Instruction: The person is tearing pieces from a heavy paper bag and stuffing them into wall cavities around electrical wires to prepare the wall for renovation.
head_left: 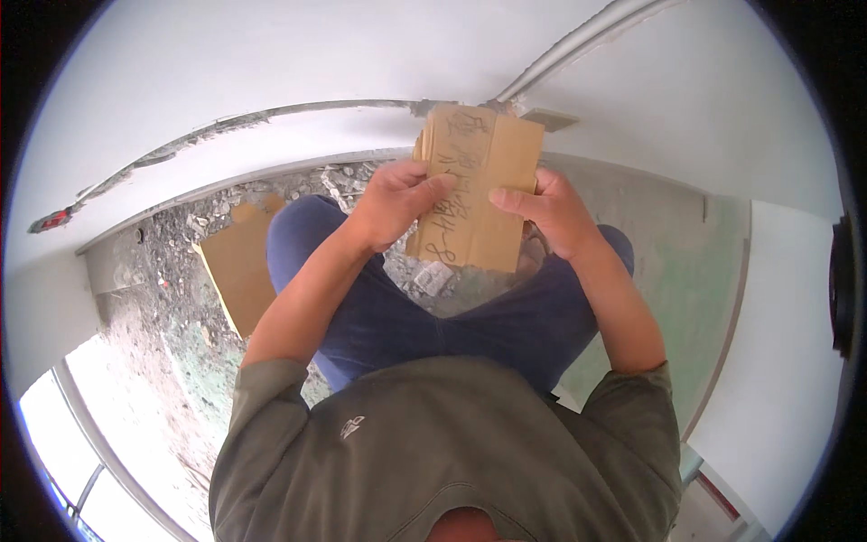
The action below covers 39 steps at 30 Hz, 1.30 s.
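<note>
I hold a brown piece of cardboard [479, 190] upright in front of me, above my knees; dark handwriting runs down its face. My left hand [397, 203] grips its left edge, thumb across the front. My right hand [551, 212] grips its right edge, thumb also on the front. Both forearms rise from my olive green sleeves. My legs in blue trousers are bent beneath the cardboard.
Another flat cardboard sheet [239, 266] lies on the rubble-strewn floor [172, 298] by my left knee. White walls [271, 63] surround the corner, with a grey conduit pipe [578, 41] running up. A bright window frame [81, 434] sits at the lower left.
</note>
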Each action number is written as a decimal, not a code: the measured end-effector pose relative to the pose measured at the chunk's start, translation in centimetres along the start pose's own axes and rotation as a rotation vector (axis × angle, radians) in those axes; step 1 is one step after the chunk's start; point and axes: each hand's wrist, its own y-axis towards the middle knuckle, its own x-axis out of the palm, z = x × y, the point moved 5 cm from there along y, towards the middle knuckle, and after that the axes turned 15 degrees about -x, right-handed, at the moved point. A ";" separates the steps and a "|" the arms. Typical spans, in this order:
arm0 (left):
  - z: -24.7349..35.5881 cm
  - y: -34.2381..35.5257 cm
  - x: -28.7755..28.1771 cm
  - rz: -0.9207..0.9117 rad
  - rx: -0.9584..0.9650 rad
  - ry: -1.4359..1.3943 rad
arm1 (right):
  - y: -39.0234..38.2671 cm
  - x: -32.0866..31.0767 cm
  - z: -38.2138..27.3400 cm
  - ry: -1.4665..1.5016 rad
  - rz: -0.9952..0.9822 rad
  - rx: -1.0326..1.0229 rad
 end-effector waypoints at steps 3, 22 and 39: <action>-0.8 0.2 -0.1 -0.001 -0.014 -0.107 | -0.2 0.2 0.0 0.005 0.067 -0.020; 0.3 -1.0 -2.2 -0.116 0.163 0.094 | 2.5 1.3 -0.2 -0.051 -0.192 -0.316; -1.6 1.0 -4.1 0.337 0.191 0.929 | 2.0 1.0 -3.8 -0.527 0.161 -0.556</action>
